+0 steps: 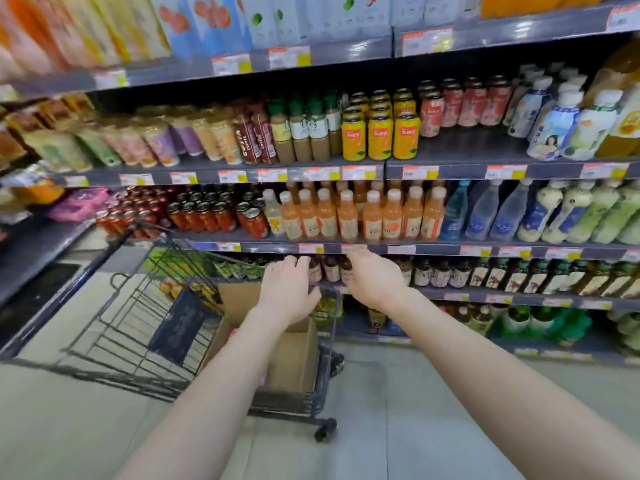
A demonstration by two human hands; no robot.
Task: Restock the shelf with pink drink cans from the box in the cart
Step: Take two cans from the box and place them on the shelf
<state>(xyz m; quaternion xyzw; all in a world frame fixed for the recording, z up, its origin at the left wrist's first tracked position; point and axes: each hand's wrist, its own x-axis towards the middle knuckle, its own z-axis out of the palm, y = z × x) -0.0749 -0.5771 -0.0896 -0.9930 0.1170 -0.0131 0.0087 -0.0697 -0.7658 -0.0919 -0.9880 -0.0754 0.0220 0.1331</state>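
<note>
Now left hand [289,289], right hand [375,278] hover slack, empty; box [294,362] sits in cart [180,327].

Bright, even, diffuse store light; deep shade at shelf backs; faint soft shadow under cart [145,306]; heavy motion blur on top-left cartons [69,29]; sharpest around yellow cans [379,140]; shelf edges [311,60] bowed by wide-angle distortion; floor [433,410] smeared.
</note>
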